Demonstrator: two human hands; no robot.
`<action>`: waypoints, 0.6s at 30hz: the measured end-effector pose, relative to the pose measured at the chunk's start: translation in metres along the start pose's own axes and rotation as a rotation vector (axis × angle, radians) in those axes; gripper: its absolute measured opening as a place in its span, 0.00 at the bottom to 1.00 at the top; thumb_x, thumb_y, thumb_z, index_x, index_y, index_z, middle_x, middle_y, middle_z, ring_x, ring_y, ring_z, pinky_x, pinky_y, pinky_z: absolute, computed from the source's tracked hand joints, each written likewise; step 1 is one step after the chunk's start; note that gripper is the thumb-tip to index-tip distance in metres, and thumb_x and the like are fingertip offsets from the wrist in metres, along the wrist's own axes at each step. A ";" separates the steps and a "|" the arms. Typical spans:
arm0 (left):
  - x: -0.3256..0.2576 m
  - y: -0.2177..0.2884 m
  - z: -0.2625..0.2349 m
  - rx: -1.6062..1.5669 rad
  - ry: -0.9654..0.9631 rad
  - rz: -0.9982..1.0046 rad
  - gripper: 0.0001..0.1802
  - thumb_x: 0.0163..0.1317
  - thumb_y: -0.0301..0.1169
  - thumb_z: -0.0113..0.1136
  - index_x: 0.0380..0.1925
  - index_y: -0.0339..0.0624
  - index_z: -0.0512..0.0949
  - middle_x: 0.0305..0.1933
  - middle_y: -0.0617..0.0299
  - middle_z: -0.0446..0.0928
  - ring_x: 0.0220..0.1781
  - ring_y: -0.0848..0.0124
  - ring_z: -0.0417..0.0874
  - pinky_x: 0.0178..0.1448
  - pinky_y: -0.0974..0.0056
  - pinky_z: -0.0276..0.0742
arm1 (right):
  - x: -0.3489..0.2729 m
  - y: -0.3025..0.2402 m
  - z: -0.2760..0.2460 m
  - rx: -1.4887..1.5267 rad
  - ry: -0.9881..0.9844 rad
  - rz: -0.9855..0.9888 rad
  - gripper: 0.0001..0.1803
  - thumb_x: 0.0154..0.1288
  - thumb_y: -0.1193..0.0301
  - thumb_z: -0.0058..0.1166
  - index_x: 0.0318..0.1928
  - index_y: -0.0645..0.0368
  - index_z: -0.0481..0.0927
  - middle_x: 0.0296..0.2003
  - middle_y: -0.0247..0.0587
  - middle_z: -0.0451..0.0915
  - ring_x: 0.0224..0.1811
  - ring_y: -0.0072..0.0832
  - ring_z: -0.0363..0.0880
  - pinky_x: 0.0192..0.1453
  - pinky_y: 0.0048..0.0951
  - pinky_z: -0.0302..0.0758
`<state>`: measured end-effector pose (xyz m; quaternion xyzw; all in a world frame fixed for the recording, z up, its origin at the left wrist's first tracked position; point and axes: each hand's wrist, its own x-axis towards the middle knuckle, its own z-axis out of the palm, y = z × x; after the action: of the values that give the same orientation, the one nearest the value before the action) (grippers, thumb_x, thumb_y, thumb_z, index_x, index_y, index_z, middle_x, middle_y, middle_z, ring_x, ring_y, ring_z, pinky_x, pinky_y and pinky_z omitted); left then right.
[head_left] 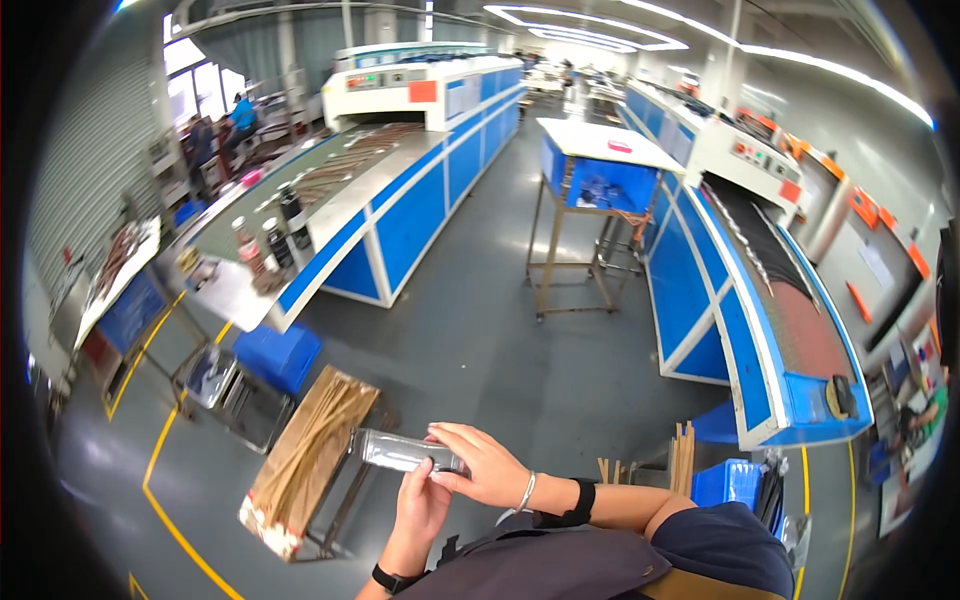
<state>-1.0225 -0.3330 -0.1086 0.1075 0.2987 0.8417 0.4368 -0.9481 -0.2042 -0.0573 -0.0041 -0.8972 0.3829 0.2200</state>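
Note:
Low in the middle of the view, both my hands hold a flat, shiny grey metal piece [400,452], long and rectangular. My left hand [420,505] grips it from below, near its right end. My right hand [485,462] closes over that same end from above, fingers curled across the top. The piece sticks out to the left, over a low cart [290,500] stacked with long thin wooden strips [315,440]. A bracelet and a dark band sit on my right wrist, a dark band on my left.
A blue-and-white conveyor machine [400,200] runs back on the left, with bottles [268,245] on its near end. Another conveyor machine [740,300] stands on the right. A blue table on a metal frame [600,165] stands between them. Blue crates [278,355] and yellow floor lines lie at left. People work far left.

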 end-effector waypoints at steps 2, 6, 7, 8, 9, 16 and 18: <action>0.045 0.010 0.003 0.027 0.024 0.003 0.26 0.61 0.35 0.53 0.59 0.41 0.62 0.57 0.56 0.69 0.54 0.65 0.74 0.53 0.60 0.74 | 0.024 0.038 -0.012 -0.022 0.113 0.104 0.23 0.59 0.58 0.55 0.46 0.65 0.72 0.45 0.49 0.75 0.48 0.36 0.76 0.49 0.34 0.72; 0.141 0.020 -0.003 0.218 0.027 -0.046 0.26 0.62 0.35 0.52 0.59 0.41 0.62 0.56 0.52 0.69 0.50 0.67 0.75 0.48 0.63 0.74 | 0.078 0.126 -0.030 0.391 -0.146 0.494 0.19 0.62 0.57 0.56 0.28 0.63 0.75 0.22 0.37 0.79 0.24 0.22 0.78 0.31 0.24 0.73; 0.169 0.019 -0.004 0.233 0.019 -0.058 0.26 0.62 0.35 0.52 0.59 0.40 0.62 0.56 0.52 0.69 0.50 0.67 0.75 0.49 0.63 0.73 | 0.095 0.148 -0.035 0.460 -0.161 0.502 0.19 0.62 0.58 0.55 0.29 0.64 0.76 0.22 0.37 0.79 0.24 0.22 0.79 0.31 0.24 0.74; 0.197 0.022 -0.005 0.260 0.020 -0.060 0.26 0.62 0.35 0.52 0.59 0.40 0.62 0.56 0.52 0.69 0.50 0.67 0.75 0.49 0.63 0.73 | 0.118 0.165 -0.044 0.542 -0.182 0.495 0.19 0.63 0.58 0.54 0.29 0.64 0.76 0.22 0.38 0.79 0.24 0.22 0.79 0.31 0.24 0.74; 0.222 0.025 -0.005 0.287 0.021 -0.062 0.26 0.62 0.35 0.52 0.59 0.40 0.62 0.55 0.51 0.69 0.50 0.67 0.75 0.50 0.63 0.73 | 0.139 0.183 -0.050 0.623 -0.204 0.488 0.18 0.63 0.59 0.54 0.30 0.64 0.77 0.23 0.39 0.80 0.25 0.23 0.80 0.31 0.24 0.75; 0.383 0.044 0.020 0.173 -0.008 0.003 0.23 0.63 0.39 0.52 0.55 0.42 0.66 0.54 0.55 0.71 0.55 0.64 0.72 0.56 0.57 0.70 | 0.267 0.287 -0.092 0.993 -0.212 0.521 0.15 0.64 0.65 0.53 0.24 0.62 0.74 0.25 0.37 0.79 0.26 0.20 0.77 0.31 0.22 0.73; 0.426 0.050 0.014 0.068 0.008 -0.021 0.21 0.64 0.39 0.51 0.54 0.43 0.66 0.54 0.56 0.71 0.56 0.64 0.72 0.56 0.56 0.70 | 0.298 0.310 -0.104 0.897 -0.213 0.458 0.14 0.64 0.67 0.53 0.23 0.61 0.73 0.23 0.33 0.76 0.25 0.17 0.73 0.31 0.20 0.70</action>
<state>-1.3035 -0.0089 -0.1020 0.1158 0.3299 0.8268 0.4406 -1.2261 0.1390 -0.0908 -0.0667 -0.6383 0.7667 0.0179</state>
